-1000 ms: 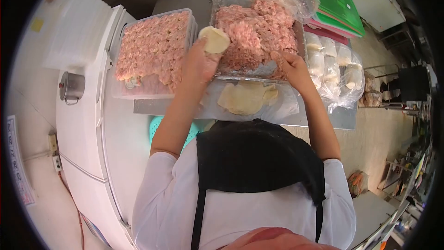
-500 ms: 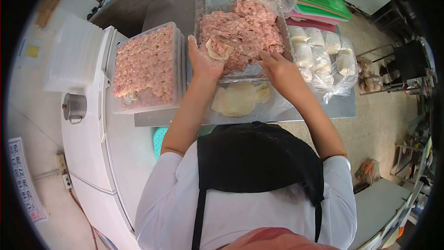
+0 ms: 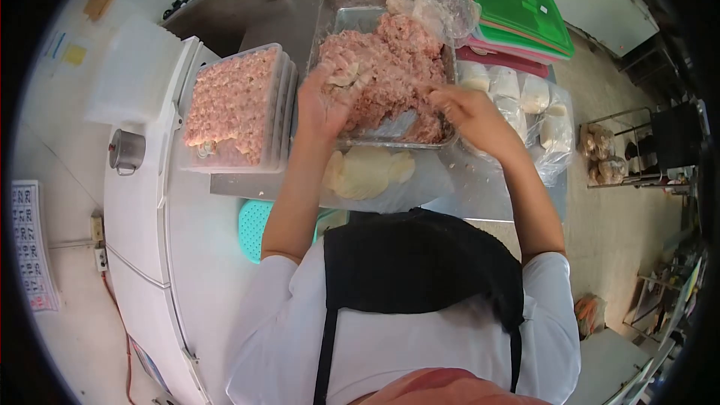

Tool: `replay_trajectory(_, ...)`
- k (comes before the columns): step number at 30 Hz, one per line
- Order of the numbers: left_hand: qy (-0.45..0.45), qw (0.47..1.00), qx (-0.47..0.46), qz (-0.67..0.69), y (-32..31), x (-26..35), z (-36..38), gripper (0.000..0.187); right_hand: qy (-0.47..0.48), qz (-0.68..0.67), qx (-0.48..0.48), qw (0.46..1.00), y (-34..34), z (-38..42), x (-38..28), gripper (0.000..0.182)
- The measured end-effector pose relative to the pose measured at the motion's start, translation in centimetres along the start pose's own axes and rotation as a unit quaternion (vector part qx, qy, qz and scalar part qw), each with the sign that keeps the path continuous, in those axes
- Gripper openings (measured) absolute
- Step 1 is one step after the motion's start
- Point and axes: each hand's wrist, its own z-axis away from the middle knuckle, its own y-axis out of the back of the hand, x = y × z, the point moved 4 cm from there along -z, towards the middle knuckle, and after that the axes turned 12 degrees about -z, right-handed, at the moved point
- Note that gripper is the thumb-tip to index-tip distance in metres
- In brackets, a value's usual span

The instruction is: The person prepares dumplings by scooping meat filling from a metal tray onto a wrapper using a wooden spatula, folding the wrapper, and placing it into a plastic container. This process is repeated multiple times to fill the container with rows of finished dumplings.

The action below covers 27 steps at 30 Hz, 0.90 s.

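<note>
My left hand (image 3: 324, 105) is at the left edge of a metal tray (image 3: 390, 141) of pink minced meat (image 3: 397, 67). A thin dough wrapper (image 3: 343, 75) with some meat lies in its curled fingers. Over the tray's right side is my right hand (image 3: 465, 112), its fingers pinched together; what they hold is too small to make out. Below the tray, flat pale dough wrappers (image 3: 367, 171) lie in a loose pile on a plastic sheet. To the left, a clear container (image 3: 232, 109) shows rows of filled pieces.
Plastic-wrapped white packs (image 3: 534, 96) sit right of the tray. Behind them are stacked lids, a green one (image 3: 521, 7) on top. A clear plastic bag (image 3: 450, 15) lies on the tray's back corner. A turquoise basket (image 3: 255, 229) is below the table's left edge.
The view has shifted. My left hand's fingers have curled in around the wrapper, which lay flatter and more visible before. My right hand has moved slightly away from the meat to the right.
</note>
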Motion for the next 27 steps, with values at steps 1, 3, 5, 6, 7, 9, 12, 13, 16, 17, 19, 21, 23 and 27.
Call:
replay_trajectory(1, -0.013, 0.994, -0.013, -0.109, -1.5, 0.5, 1.1, 0.054, -0.037, -0.075, 0.019, 0.996, 0.8, 0.1, 0.9, 0.023)
replay_trajectory(3, -0.086, 0.932, -0.039, -0.351, -2.8, 1.2, 1.6, 0.064, -0.176, -0.196, -0.029, 0.964, 0.8, 0.4, 2.7, 0.026)
replay_trajectory(5, -0.201, 0.778, -0.06, -0.592, -3.3, 1.7, 1.4, 0.073, -0.245, -0.274, -0.079, 0.927, 0.8, 0.7, 3.2, 0.028)
replay_trajectory(6, -0.21, 0.746, -0.067, -0.628, -4.1, 1.7, 1.6, 0.076, -0.245, -0.294, -0.105, 0.918, 1.0, 0.8, 2.7, 0.028)
replay_trajectory(7, -0.217, 0.713, -0.074, -0.662, -5.1, 1.7, 1.9, 0.078, -0.246, -0.314, -0.132, 0.907, 1.2, 0.9, 2.2, 0.029)
replay_trajectory(9, -0.203, 0.667, -0.109, -0.709, -6.1, 1.7, 2.0, 0.079, -0.24, -0.277, -0.145, 0.919, 2.2, 1.0, 1.1, 0.028)
replay_trajectory(12, -0.142, 0.65, -0.17, -0.727, -6.1, 1.4, 1.3, 0.069, -0.178, -0.221, -0.153, 0.947, 2.6, 0.9, 0.7, 0.028)
replay_trajectory(13, -0.12, 0.66, -0.171, -0.721, -5.9, 1.2, 1.1, 0.063, -0.147, -0.202, -0.154, 0.956, 2.6, 0.8, 0.8, 0.028)
replay_trajectory(16, -0.01, 0.727, -0.116, -0.677, -5.7, 1.1, 1.5, 0.048, -0.061, -0.181, -0.154, 0.969, 1.2, 0.6, 2.6, 0.03)
replay_trajectory(17, -0.017, 0.722, -0.105, -0.684, -5.5, 1.2, 1.6, 0.045, -0.054, -0.162, -0.162, 0.972, 1.0, 0.4, 3.1, 0.03)
replay_trajectory(19, -0.081, 0.678, -0.103, -0.723, -4.3, 1.0, 1.6, 0.04, -0.041, -0.124, -0.174, 0.976, 1.0, -0.2, 4.1, 0.03)
replay_trajectory(21, -0.131, 0.637, -0.106, -0.752, -2.6, 0.3, 0.9, 0.037, -0.014, -0.083, -0.171, 0.982, 1.7, -1.4, 6.3, 0.029)
replay_trajectory(23, -0.12, 0.641, -0.095, -0.752, -0.9, 0.0, -0.6, 0.037, 0.002, 0.02, -0.138, 0.99, 2.4, -2.2, 6.4, 0.029)
replay_trajectory(27, -0.016, 0.685, -0.01, -0.728, 0.8, 0.1, -1.8, 0.042, 0.087, 0.158, -0.028, 0.983, 1.9, -1.4, 2.4, 0.029)
